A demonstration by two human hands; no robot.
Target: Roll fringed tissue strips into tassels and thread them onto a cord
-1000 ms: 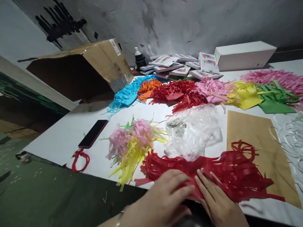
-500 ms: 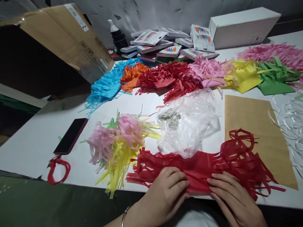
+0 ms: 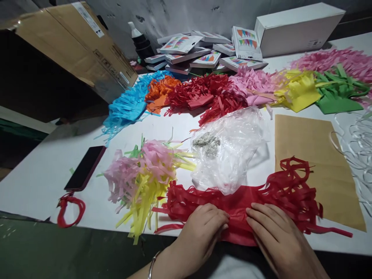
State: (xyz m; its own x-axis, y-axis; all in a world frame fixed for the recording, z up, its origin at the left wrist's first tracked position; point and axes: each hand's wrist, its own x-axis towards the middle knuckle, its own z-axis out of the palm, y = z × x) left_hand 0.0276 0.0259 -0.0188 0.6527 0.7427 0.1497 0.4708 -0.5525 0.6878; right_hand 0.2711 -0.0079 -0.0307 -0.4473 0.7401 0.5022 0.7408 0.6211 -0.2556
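**Red fringed paper (image 3: pixel 238 211) at the near edge of the table (image 3: pixel 35 182)**

From the head view I see the left hand (image 3: pixel 205 228) curled on it, the right hand (image 3: pixel 277 230) laid over it, fingers extended; I can't tell whether either grips. Clear plastic (image 3: pixel 232 155) touches its far side.

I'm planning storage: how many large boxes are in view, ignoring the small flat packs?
2: the open brown carton at the back left and the white box at the back right. Others could be hidden behind.
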